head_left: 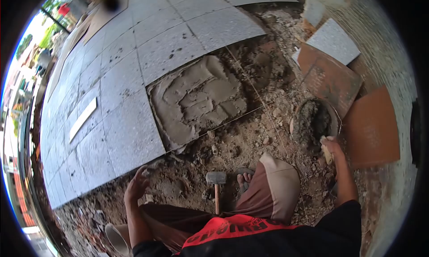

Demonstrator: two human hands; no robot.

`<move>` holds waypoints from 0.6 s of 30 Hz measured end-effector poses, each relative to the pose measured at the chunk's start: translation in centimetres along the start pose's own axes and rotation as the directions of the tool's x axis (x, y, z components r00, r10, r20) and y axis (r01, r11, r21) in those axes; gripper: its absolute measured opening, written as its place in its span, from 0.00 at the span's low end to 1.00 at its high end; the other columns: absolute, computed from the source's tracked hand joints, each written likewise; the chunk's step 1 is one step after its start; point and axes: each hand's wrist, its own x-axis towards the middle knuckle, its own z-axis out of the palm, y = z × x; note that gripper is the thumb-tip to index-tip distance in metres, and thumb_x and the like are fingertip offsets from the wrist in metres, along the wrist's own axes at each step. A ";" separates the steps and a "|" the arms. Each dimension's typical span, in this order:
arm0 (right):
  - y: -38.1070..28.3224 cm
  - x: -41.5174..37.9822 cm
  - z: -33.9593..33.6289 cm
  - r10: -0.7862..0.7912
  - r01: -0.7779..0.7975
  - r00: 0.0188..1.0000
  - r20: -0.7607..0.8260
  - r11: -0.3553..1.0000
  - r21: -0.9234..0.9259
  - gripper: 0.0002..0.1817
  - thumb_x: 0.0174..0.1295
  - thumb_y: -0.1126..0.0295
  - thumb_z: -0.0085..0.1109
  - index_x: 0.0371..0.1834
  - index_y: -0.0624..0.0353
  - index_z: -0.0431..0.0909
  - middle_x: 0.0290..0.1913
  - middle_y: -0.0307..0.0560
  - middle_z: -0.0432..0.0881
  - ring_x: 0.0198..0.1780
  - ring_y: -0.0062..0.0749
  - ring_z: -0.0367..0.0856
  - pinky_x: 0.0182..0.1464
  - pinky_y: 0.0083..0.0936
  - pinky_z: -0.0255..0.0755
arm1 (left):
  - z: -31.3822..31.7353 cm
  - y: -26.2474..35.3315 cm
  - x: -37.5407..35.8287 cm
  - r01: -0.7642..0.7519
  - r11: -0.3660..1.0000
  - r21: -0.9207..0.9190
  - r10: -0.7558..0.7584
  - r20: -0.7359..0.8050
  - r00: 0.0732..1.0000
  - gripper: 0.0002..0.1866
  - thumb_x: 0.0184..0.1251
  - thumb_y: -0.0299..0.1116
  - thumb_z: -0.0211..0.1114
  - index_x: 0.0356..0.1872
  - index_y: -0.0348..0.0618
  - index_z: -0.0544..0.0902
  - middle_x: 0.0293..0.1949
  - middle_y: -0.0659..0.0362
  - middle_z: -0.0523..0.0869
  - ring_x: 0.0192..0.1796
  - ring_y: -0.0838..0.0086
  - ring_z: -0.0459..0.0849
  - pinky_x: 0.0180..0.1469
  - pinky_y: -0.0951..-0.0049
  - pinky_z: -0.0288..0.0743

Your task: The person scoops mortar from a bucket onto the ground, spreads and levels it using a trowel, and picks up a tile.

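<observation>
My right hand (331, 144) is closed around the light wooden handle (327, 157) of what looks like a trowel, at the near rim of a round bucket (340, 123). Grey wet mortar (308, 118) fills part of that bucket, and the tool's blade cannot be made out. My left hand (137, 184) is empty, its fingers loosely apart, beside the near edge of the laid grey tiles (127, 141). Ahead, a square bed of spread mortar (201, 100) lies against the tile edges, its surface ridged and hollowed.
A mallet (216, 178) with a wooden handle rests on the soil by my foot. Taut strings (250, 112) cross over the rubble. Loose tiles (373, 127) lean along the right wall (397, 74). A white strip (83, 119) lies on the tiles; a pale pipe-like cylinder (117, 239) is lower left.
</observation>
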 end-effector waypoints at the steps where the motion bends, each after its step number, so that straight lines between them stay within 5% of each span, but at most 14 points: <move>1: -0.4 -0.2 -0.2 0.018 -0.020 0.999 0.043 0.999 0.040 0.13 0.52 0.63 0.59 0.29 0.63 0.76 0.22 0.41 0.75 0.21 0.25 0.72 0.24 0.26 0.66 | 0.2 -0.3 0.5 -0.034 0.999 -0.009 0.034 0.001 0.999 0.31 0.57 0.29 0.57 0.64 0.55 0.61 0.36 0.51 0.82 0.39 0.67 0.82 0.41 0.68 0.74; 4: 0.8 0.6 -0.5 -0.018 0.006 0.994 0.111 0.994 0.111 0.14 0.57 0.60 0.55 0.34 0.61 0.78 0.23 0.38 0.76 0.21 0.23 0.72 0.24 0.23 0.66 | 0.0 2.3 0.2 -0.038 0.998 -0.055 0.038 -0.004 0.999 0.29 0.57 0.30 0.58 0.63 0.51 0.65 0.31 0.58 0.77 0.30 0.75 0.77 0.35 0.72 0.73; 8: -0.4 -2.4 2.3 -0.135 0.145 0.987 -0.084 0.980 0.135 0.15 0.59 0.61 0.54 0.42 0.61 0.78 0.23 0.35 0.74 0.21 0.19 0.71 0.23 0.18 0.64 | 0.4 2.0 0.5 -0.086 0.996 0.029 0.087 -0.024 0.996 0.28 0.57 0.30 0.59 0.62 0.53 0.65 0.35 0.55 0.80 0.36 0.71 0.79 0.41 0.69 0.73; 9: 1.0 -1.8 2.6 -0.219 0.240 0.965 -0.145 0.958 0.154 0.13 0.59 0.61 0.54 0.36 0.60 0.78 0.22 0.34 0.73 0.21 0.19 0.70 0.23 0.19 0.64 | 0.4 1.4 0.8 -0.109 0.992 0.069 0.111 -0.026 0.993 0.28 0.57 0.30 0.59 0.62 0.53 0.65 0.37 0.54 0.81 0.37 0.70 0.80 0.42 0.68 0.73; 11: -0.1 -3.6 3.1 -0.311 0.316 0.934 -0.178 0.949 0.001 0.13 0.55 0.60 0.55 0.26 0.60 0.73 0.21 0.34 0.69 0.23 0.18 0.66 0.24 0.21 0.60 | 0.7 0.0 1.3 -0.124 0.992 -0.006 0.124 -0.009 0.992 0.29 0.57 0.30 0.59 0.63 0.54 0.65 0.38 0.53 0.81 0.39 0.69 0.81 0.42 0.68 0.73; 17: -7.7 -10.8 4.6 -0.262 0.264 0.922 -0.285 0.964 -0.031 0.14 0.54 0.62 0.56 0.33 0.63 0.74 0.23 0.37 0.72 0.26 0.20 0.69 0.29 0.23 0.65 | 0.1 -0.4 0.0 0.036 0.999 -0.024 -0.036 0.009 0.999 0.29 0.58 0.30 0.59 0.63 0.55 0.64 0.36 0.54 0.81 0.37 0.70 0.81 0.41 0.68 0.74; 18: -8.5 -10.5 4.8 -0.499 0.430 0.816 -0.291 0.861 -0.272 0.15 0.54 0.63 0.57 0.38 0.64 0.75 0.24 0.38 0.73 0.26 0.20 0.70 0.29 0.23 0.66 | 0.0 -0.2 -0.1 0.043 0.998 -0.035 -0.043 0.006 0.999 0.29 0.58 0.30 0.59 0.63 0.55 0.64 0.35 0.55 0.81 0.37 0.71 0.81 0.41 0.68 0.73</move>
